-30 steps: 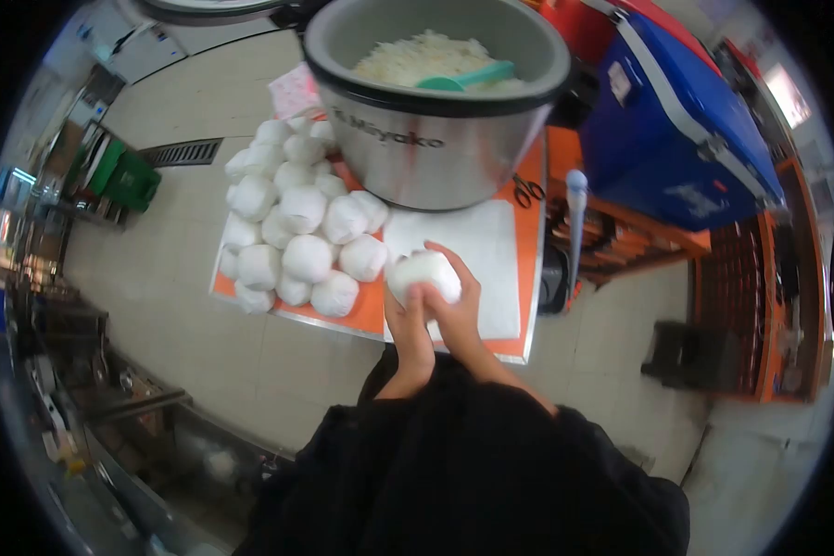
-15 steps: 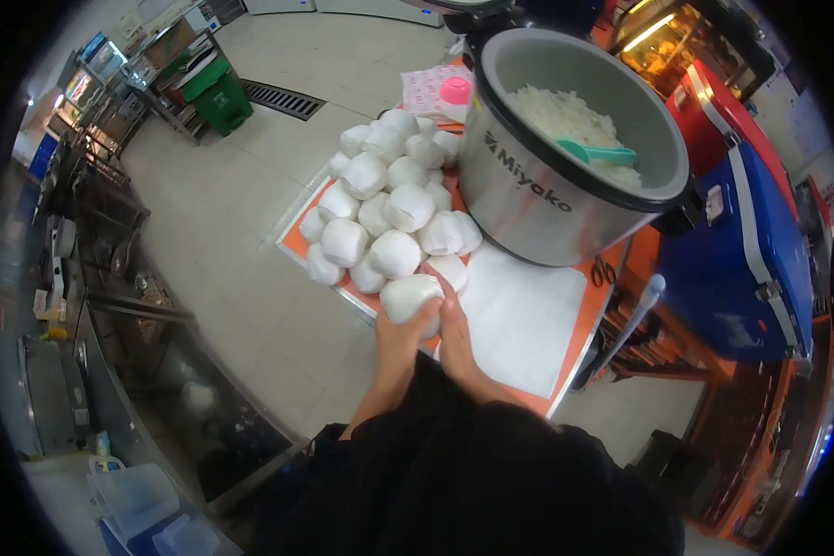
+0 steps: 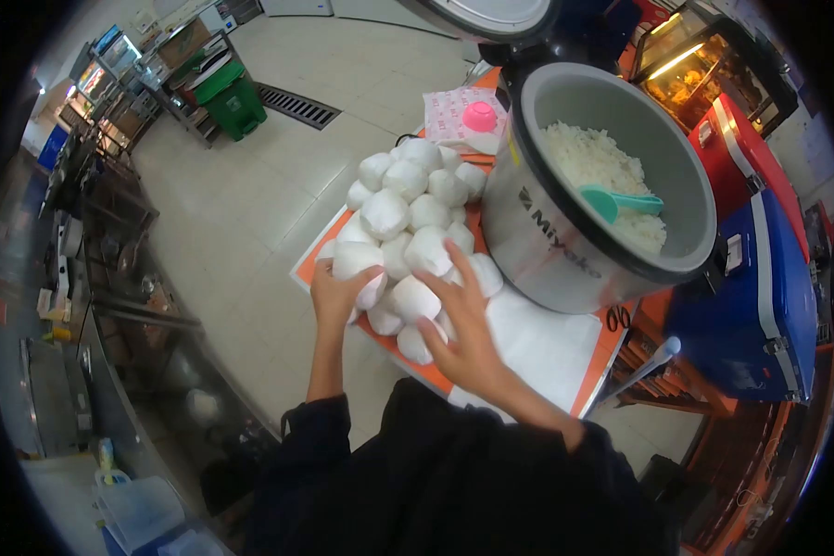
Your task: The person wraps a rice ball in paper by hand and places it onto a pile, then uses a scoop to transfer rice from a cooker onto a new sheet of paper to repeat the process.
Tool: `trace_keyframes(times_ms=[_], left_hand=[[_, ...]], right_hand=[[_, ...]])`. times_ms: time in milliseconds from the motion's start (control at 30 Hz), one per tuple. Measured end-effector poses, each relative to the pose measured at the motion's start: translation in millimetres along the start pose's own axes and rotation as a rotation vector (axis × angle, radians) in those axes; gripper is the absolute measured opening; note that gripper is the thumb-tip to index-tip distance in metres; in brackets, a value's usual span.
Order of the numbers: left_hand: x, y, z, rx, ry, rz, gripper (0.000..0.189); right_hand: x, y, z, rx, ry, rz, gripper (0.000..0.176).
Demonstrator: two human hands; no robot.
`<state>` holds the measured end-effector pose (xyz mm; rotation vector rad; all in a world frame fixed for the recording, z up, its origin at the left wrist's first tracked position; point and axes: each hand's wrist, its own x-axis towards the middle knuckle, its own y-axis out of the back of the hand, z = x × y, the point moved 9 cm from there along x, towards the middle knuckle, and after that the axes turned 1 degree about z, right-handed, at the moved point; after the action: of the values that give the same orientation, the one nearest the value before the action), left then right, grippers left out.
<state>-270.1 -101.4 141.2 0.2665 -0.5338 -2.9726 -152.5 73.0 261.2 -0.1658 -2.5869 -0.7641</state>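
A pile of round bundles of rice wrapped in white paper (image 3: 385, 214) sits on the orange-topped table (image 3: 305, 266). My left hand (image 3: 336, 295) is closed around one paper-wrapped rice bundle (image 3: 355, 260) at the pile's near left side. My right hand (image 3: 468, 334) reaches over the near right side with fingers spread, close against another wrapped bundle (image 3: 414, 299). Whether its fingertips press on that bundle is hard to see. Beside the pile stands an open steel rice cooker (image 3: 551, 243) holding cooked rice (image 3: 591, 159) and a teal scoop (image 3: 621, 201).
White paper sheets (image 3: 542, 347) lie in front of the cooker, with black scissors (image 3: 618, 319) at their right. Behind the pile, a pink cup (image 3: 479, 116) rests on printed paper (image 3: 443, 111). A blue cooler (image 3: 741, 306) and a red cooler (image 3: 746, 153) stand to the right.
Both hands held one wrapped bundle together near my body. Now they are apart, the left on a bundle at the pile's left and the right spread over its right. The view has shifted.
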Motion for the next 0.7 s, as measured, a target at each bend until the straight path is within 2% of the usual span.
trace_keyframes(times_ms=[33, 100, 167, 233, 267, 300, 333, 367, 400, 467, 533, 567, 600, 633, 667, 700], left_hand=[[13.0, 1.7, 6.9, 0.125, -0.054, 0.024, 0.080], [47.3, -8.4, -19.7, 0.182, -0.043, -0.068, 0.076], [57.9, -35.3, -34.4, 0.195, 0.032, -0.310, 0.073], [68.1, -31.8, -40.1, 0.574, -0.079, -0.141, 0.072], [58.6, -36.1, -27.1, 0.610, -0.031, -0.184, 0.074], [47.0, -35.6, -12.6, 0.649, 0.017, -0.225, 0.075], [34.7, -37.9, 0.6, 0.739, -0.092, -0.124, 0.071], [20.1, -40.6, 12.0, 0.818, -0.201, -0.011, 0.068], [13.8, -51.1, 10.0, 0.804, -0.224, -0.040, 0.068], [-1.6, -62.3, 35.9, 0.543, -0.591, 0.039, 0.062], [0.2, -67.4, 26.8, 0.586, -0.621, 0.006, 0.061], [2.0, -71.8, 22.3, 0.646, -0.630, -0.010, 0.060], [1.9, -72.6, 20.2, 0.633, -0.637, -0.013, 0.060], [-0.3, -64.0, 23.1, 0.472, -0.637, 0.018, 0.061], [0.4, -57.5, 27.6, 0.314, -0.635, 0.048, 0.063], [-0.6, -61.1, 38.0, 0.312, -0.641, 0.039, 0.063]], right_hand=[[0.0, 25.0, -10.5, -0.051, 0.035, -0.006, 0.049], [3.1, 78.4, -31.6, -0.227, 0.107, 0.002, 0.049], [13.4, 130.2, -52.2, -0.514, 0.128, 0.022, 0.049], [48.1, 171.8, -57.6, -0.863, 0.129, -0.012, 0.045], [66.9, 191.1, -47.0, -0.940, 0.089, -0.029, 0.040], [82.9, 208.8, -29.2, -0.971, 0.020, -0.047, 0.031], [98.7, 223.3, 4.9, -0.970, -0.070, -0.148, 0.023], [105.7, 234.6, 47.8, -0.957, -0.176, -0.250, 0.026], [106.1, 242.4, 92.2, -0.935, -0.276, -0.353, 0.028], [91.3, 241.3, 177.8, -0.999, -0.507, -0.708, 0.027], [75.9, 232.7, 237.7, -1.153, -0.454, -0.913, 0.024], [73.6, 233.0, 258.6, -1.167, -0.467, -0.904, 0.024], [72.6, 225.2, 270.7, -1.204, -0.348, -0.924, 0.020], [75.6, 216.7, 271.3, -1.232, -0.227, -0.946, 0.016], [78.6, 216.6, 278.4, -1.235, -0.235, -0.943, 0.016], [81.0, 211.6, 280.2, -1.206, -0.224, -0.979, 0.021]])
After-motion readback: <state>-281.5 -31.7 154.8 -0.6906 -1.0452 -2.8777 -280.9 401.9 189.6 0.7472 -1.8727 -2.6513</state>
